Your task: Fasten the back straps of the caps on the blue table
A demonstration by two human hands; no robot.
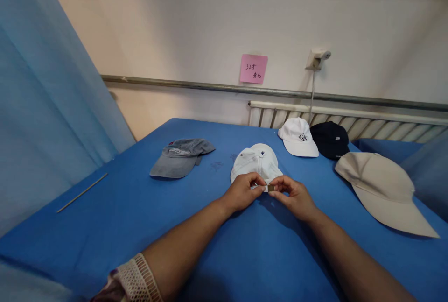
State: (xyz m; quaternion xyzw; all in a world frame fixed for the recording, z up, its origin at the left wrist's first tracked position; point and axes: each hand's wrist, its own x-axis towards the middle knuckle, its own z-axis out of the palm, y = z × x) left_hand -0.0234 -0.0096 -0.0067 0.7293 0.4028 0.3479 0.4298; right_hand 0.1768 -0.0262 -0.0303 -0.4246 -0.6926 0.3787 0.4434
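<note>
A pale cap (pixel 255 161) lies on the blue-covered table in front of me, its back strap side toward me. My left hand (pixel 245 191) pinches the left part of the cap's strap between thumb and fingertips. From the other side, my right hand (pixel 291 195) pinches the strap where a small brownish piece (pixel 271 188) shows, perhaps a buckle. The two hands' fingertips nearly meet there. Part of the cap's near edge is hidden behind my fingers.
A grey cap (pixel 180 156) lies to the left, a thin stick (pixel 82 193) farther left. To the right are a white cap (pixel 299 138), a black cap (pixel 329 139) and a beige cap (pixel 383 187). Behind stand a radiator (pixel 268 116) and a wall rail (pixel 196 86); a blue curtain (pixel 45 82) hangs left.
</note>
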